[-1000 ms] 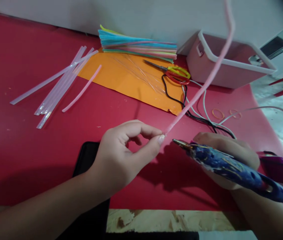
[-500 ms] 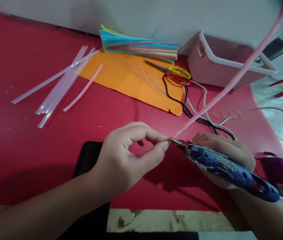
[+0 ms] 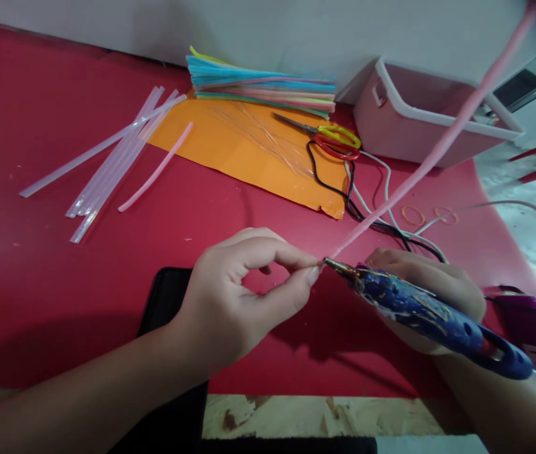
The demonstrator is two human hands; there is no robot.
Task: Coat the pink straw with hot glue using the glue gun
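My left hand [image 3: 239, 296] pinches the lower end of a long pink straw [image 3: 419, 170] between thumb and forefinger. The straw slants up to the right and leaves the top of the view. My right hand [image 3: 426, 287] grips a blue glue gun [image 3: 429, 312], whose metal nozzle touches the pinched end of the straw. Both hands hover just above the red table [image 3: 36, 271].
Clear glue sticks [image 3: 107, 157] and a short pink straw [image 3: 154, 167] lie at the left. An orange sheet [image 3: 239, 151], a bundle of coloured straws [image 3: 258, 82], scissors [image 3: 329, 135], cables [image 3: 372, 208], rubber bands [image 3: 412, 215] and a white bin [image 3: 429, 120] sit behind. A black phone [image 3: 168, 302] lies under my left wrist.
The straw has swung over to the right and lower. The glue gun nozzle has moved in from a small gap to touch the pinched end of the straw.
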